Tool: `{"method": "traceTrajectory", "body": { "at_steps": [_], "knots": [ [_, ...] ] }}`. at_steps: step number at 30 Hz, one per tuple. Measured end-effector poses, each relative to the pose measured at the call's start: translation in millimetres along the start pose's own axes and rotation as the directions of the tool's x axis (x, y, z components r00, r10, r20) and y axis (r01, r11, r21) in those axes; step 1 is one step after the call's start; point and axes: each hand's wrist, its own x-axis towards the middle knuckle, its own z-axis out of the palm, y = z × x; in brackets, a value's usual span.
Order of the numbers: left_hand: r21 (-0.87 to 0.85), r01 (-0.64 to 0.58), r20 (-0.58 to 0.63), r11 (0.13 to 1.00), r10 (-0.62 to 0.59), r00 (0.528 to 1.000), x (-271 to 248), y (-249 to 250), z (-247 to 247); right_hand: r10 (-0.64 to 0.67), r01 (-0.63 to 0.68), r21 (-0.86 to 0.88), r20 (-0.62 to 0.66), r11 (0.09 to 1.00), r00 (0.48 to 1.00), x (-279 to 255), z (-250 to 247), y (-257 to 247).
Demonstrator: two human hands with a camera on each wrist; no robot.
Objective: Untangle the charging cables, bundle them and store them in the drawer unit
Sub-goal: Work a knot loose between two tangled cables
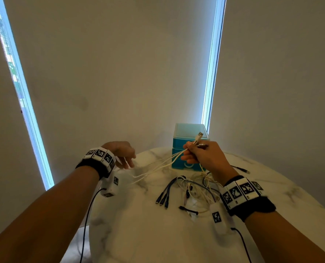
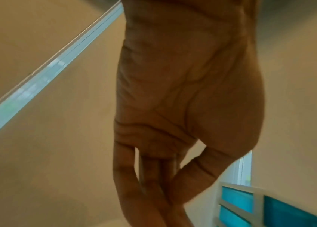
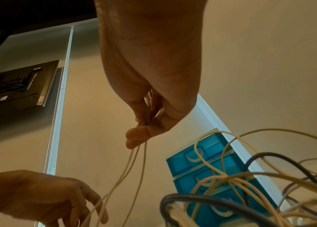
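Note:
My right hand is raised in front of the teal drawer unit and grips a few white cable strands, with a USB plug sticking up past its fingers. The strands run left and down to my left hand, whose fingers hang down loosely against them. In the right wrist view the right hand pinches the strands, which pass across the left hand's spread fingers. The left wrist view shows the left hand with straight fingers and no cable visible. The drawers look closed.
A tangle of white and dark cables lies on the white marble table under my right wrist. A blue multi-head cable lies left of it and a black cable lies to the right. Blinds and wall stand behind.

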Motion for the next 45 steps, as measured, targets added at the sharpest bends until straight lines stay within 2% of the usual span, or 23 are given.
{"method": "traceTrajectory", "body": {
  "at_steps": [2, 4, 6, 7, 9, 10, 12, 13, 15, 17, 18, 19, 20, 21, 22, 24, 26, 28, 31, 35, 39, 42, 45],
  "knots": [
    [-0.166, 0.014, 0.177, 0.986, 0.015, 0.984, -8, 5, 10, -0.009, 0.009, 0.011, -0.016, 1.0, 1.0, -2, -3, -2],
    [-0.26, 0.065, 0.338, 0.964, 0.028, 0.941, -9, -1, 21, -0.023, 0.024, 0.024, -0.019, 0.999, 1.0, -3, -6, -4],
    [-0.338, 0.098, 0.379, 0.936, 0.04, 0.924, 2, -12, 30, -0.037, 0.037, 0.03, -0.013, 0.999, 0.999, -4, -9, -8],
    [-0.376, 0.092, 0.333, 0.922, 0.042, 0.942, 10, -18, 31, -0.042, 0.042, 0.031, -0.01, 0.999, 0.999, -5, -9, -10],
    [-0.404, 0.012, 0.127, 0.914, 0.043, 0.991, 23, -25, 29, -0.053, 0.053, 0.034, -0.006, 0.998, 0.999, -5, -9, -11],
    [-0.393, -0.051, 0.002, 0.918, 0.057, 0.998, 27, -27, 25, -0.055, 0.055, 0.037, -0.002, 0.998, 0.998, -5, -8, -11],
    [-0.346, -0.162, -0.198, 0.924, 0.097, 0.975, 27, -24, 17, -0.054, 0.054, 0.051, 0.002, 0.997, 0.999, -4, -3, -9],
    [-0.323, -0.18, -0.247, 0.929, 0.101, 0.964, 24, -22, 13, -0.054, 0.053, 0.059, 0.003, 0.997, 0.999, -3, 0, -8],
    [-0.224, -0.134, -0.228, 0.965, 0.082, 0.97, 14, -17, 11, -0.05, 0.05, 0.071, 0.005, 0.996, 0.999, -2, 6, -5],
    [0.059, -0.031, -0.229, 0.998, 0.043, 0.973, 1, -10, 12, -0.037, 0.037, 0.063, 0.009, 0.997, 0.999, -1, 10, -2],
    [0.252, 0.018, -0.297, 0.967, 0.06, 0.953, -4, -4, 13, -0.027, 0.027, 0.046, 0.008, 0.999, 1.0, -1, 11, 1],
    [0.41, 0.062, -0.398, 0.91, 0.117, 0.91, -6, 4, 15, -0.018, 0.018, 0.027, 0.005, 0.999, 1.0, -1, 12, 3],
    [0.479, 0.062, -0.492, 0.876, 0.21, 0.845, -6, 13, 18, -0.012, 0.012, 0.01, 0.001, 1.0, 1.0, -1, 12, 6],
    [0.461, -0.03, -0.543, 0.887, 0.309, 0.781, -7, 24, 22, -0.007, 0.007, -0.002, -0.003, 1.0, 1.0, -1, 12, 8],
    [0.367, -0.209, -0.54, 0.906, 0.391, 0.745, -7, 37, 29, -0.005, 0.005, -0.011, -0.003, 1.0, 1.0, -1, 12, 10],
    [0.103, -0.566, -0.419, 0.818, 0.552, 0.721, -15, 68, 43, 0.0, 0.0, -0.032, 0.002, 0.999, 1.0, -1, 13, 12],
    [0.039, -0.717, -0.273, 0.696, 0.698, 0.662, -31, 97, 54, -0.004, 0.004, -0.044, 0.005, 0.999, 1.0, -2, 12, 13],
    [0.04, -0.761, -0.174, 0.647, 0.755, 0.632, -42, 117, 62, -0.006, 0.006, -0.046, 0.009, 0.999, 1.0, -4, 8, 14],
    [-0.012, -0.783, -0.118, 0.622, 0.777, 0.618, -49, 128, 61, -0.008, 0.01, -0.037, 0.046, 0.999, 0.999, -8, -4, 14],
    [-0.013, -0.829, -0.046, 0.559, 0.828, 0.559, -57, 136, 61, -0.001, 0.006, -0.059, 0.089, 0.998, 0.996, -11, -12, 15],
    [0.09, -0.839, 0.056, 0.537, 0.838, 0.542, -58, 139, 62, 0.023, -0.014, -0.073, 0.122, 0.997, 0.992, -9, -13, 20],
    [0.104, -0.853, 0.018, 0.512, 0.856, 0.517, -55, 141, 66, 0.053, -0.046, -0.055, 0.134, 0.997, 0.99, -8, -13, 21],
    [0.144, -0.853, -0.113, 0.502, 0.864, 0.49, -46, 139, 71, 0.08, -0.078, -0.026, 0.103, 0.997, 0.991, -8, -12, 19]
  ]
}}
